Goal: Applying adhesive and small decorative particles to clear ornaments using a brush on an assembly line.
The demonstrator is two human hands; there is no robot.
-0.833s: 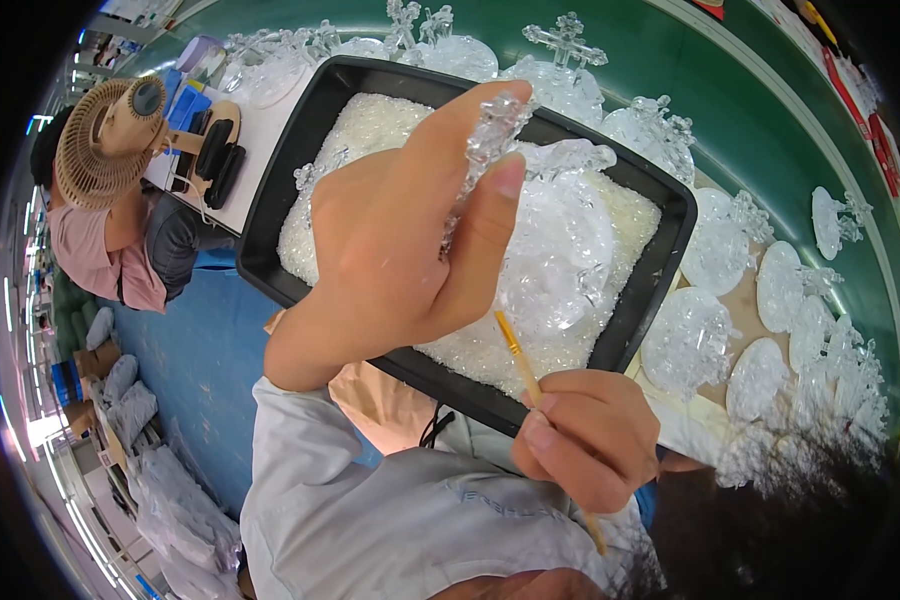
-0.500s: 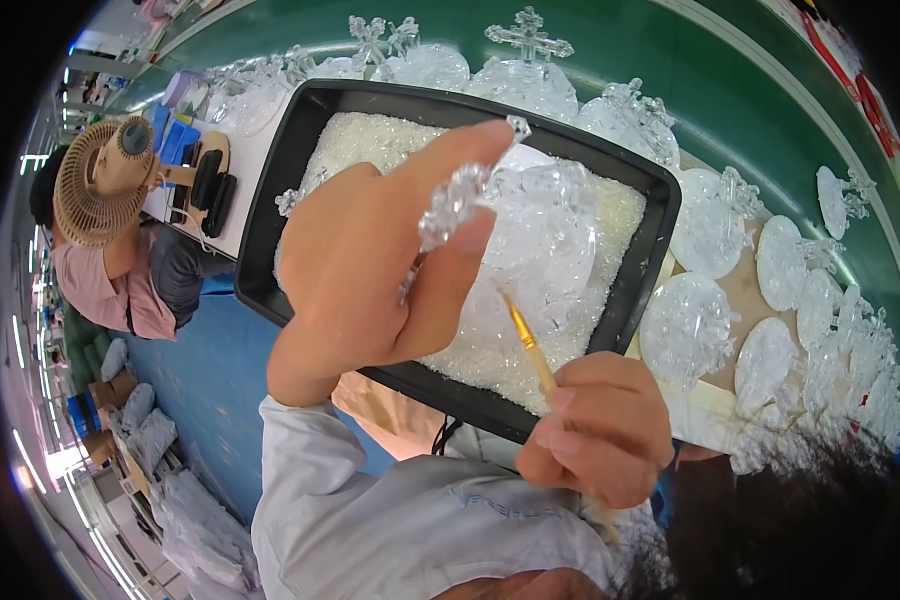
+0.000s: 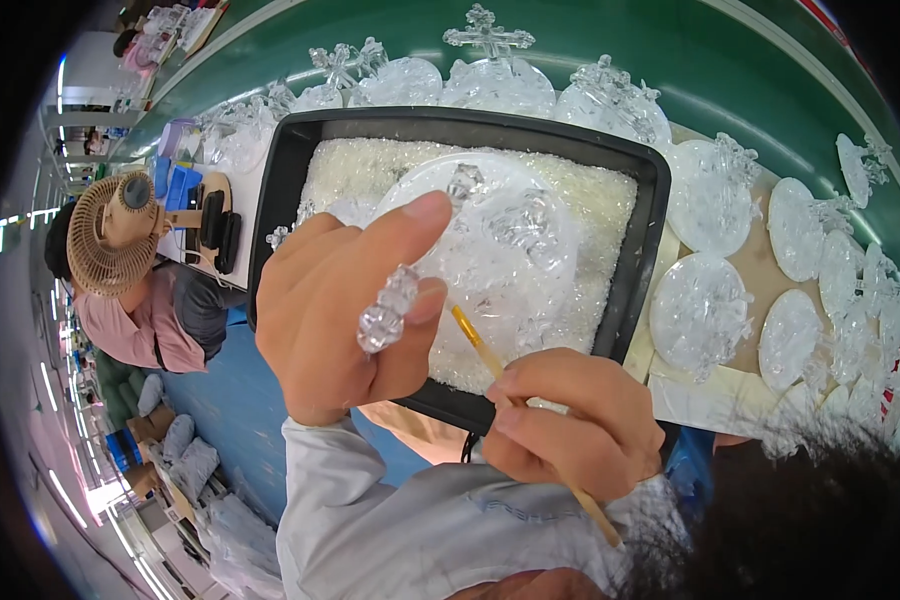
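Note:
My left hand (image 3: 315, 310) is over the left side of a black tray (image 3: 653, 215), fingers closed around a clear, faceted ornament (image 3: 388, 308). Its shape looks cross-like, and part of it is hidden by the fingers. In my right hand (image 3: 575, 425) is a slim paintbrush (image 3: 480, 345) with a gold ferrule, its tip close to my left thumb and the ornament. Below both hands, a round clear disc (image 3: 540, 290) with raised, shiny pieces on it rests on white granules (image 3: 610, 200) filling the tray.
Several clear discs with cross ornaments (image 3: 705, 305) lie right of the tray. More discs (image 3: 500, 88) line its far side on the green surface (image 3: 590, 30). At left, a person in pink (image 3: 140, 330) sits behind a beige fan (image 3: 115, 235).
Both hands have moved left, and the left one has turned the ornament and uncovered more of the disc. The brush tip has gone from above the disc to beside the left thumb.

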